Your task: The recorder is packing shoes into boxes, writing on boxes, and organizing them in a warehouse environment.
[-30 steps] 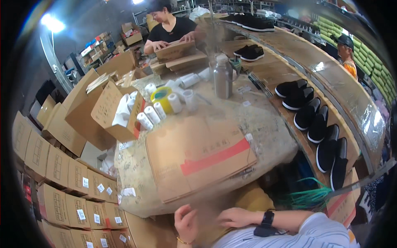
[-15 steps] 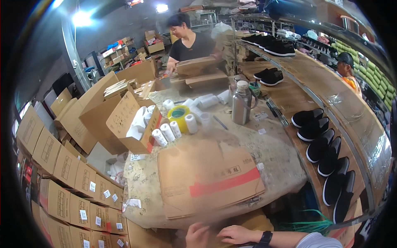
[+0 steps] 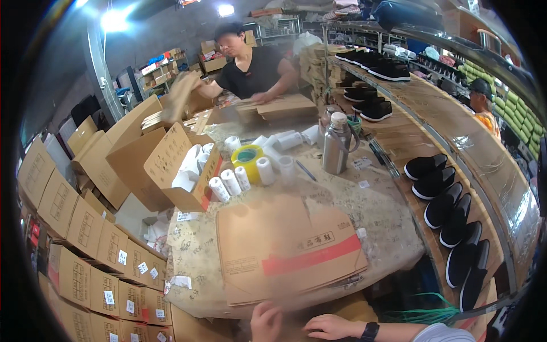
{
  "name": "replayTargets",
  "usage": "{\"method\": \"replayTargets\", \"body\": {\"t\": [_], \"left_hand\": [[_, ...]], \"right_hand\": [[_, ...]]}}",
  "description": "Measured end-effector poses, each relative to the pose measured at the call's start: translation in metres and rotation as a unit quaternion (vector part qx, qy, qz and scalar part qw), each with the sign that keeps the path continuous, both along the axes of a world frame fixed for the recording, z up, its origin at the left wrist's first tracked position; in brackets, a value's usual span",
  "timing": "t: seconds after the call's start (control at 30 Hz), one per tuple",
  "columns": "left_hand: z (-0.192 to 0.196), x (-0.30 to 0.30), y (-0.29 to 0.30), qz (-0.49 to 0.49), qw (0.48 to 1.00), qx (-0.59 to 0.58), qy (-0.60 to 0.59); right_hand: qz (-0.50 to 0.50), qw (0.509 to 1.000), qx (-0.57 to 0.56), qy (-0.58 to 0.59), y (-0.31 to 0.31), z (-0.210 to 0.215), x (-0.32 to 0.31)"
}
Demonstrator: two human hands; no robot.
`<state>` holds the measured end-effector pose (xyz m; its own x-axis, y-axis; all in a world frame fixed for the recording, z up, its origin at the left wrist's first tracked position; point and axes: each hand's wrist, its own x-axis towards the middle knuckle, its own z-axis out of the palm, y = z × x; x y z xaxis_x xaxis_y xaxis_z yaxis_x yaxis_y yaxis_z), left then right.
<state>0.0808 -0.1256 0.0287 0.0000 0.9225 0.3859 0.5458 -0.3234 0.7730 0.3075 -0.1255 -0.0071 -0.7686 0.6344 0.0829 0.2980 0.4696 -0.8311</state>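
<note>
At the lower edge, my left hand (image 3: 266,322) is raised just below the table's near edge, its fingers partly curled and blurred; whether it holds anything is hidden. To its right, my right hand (image 3: 329,327), with a dark watch at the wrist, is palm down with fingers stretched out and apart. Both hands are nearest to a stack of flattened brown cardboard boxes (image 3: 268,239) with a red stripe, lying on the table (image 3: 393,228). Under the table edge, a brown cardboard surface (image 3: 350,310) shows beside my right hand.
White label rolls (image 3: 231,182), yellow tape (image 3: 248,155) and a metal flask (image 3: 337,142) stand beyond the stack. Left are an open carton (image 3: 188,171) and stacked cartons (image 3: 74,279); right, black shoes (image 3: 441,205) on a shelf. Across, a person (image 3: 256,71) handles cardboard (image 3: 181,97).
The person across has turned toward the table and swung a piece of cardboard to the left. My left hand has shifted slightly leftward and its fingers point more upward; my right hand stays nearly still.
</note>
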Motion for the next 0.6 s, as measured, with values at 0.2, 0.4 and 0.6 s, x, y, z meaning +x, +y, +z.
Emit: {"method": "replayTargets", "body": {"t": [0.2, 0.4, 0.6], "left_hand": [[0.001, -0.002, 0.000, -0.002, 1.000, 0.004, -0.005], [0.008, -0.005, -0.003, 0.009, 1.000, -0.003, 0.001], [0.006, -0.006, -0.004, 0.014, 1.000, -0.005, -0.002]], "right_hand": [[-0.032, 0.998, 0.019, 0.046, -0.002, 0.003, -0.006], [-0.023, 0.999, 0.029, 0.039, -0.005, 0.001, -0.010], [-0.007, 0.999, 0.036, 0.028, -0.002, 0.002, -0.014]]}}
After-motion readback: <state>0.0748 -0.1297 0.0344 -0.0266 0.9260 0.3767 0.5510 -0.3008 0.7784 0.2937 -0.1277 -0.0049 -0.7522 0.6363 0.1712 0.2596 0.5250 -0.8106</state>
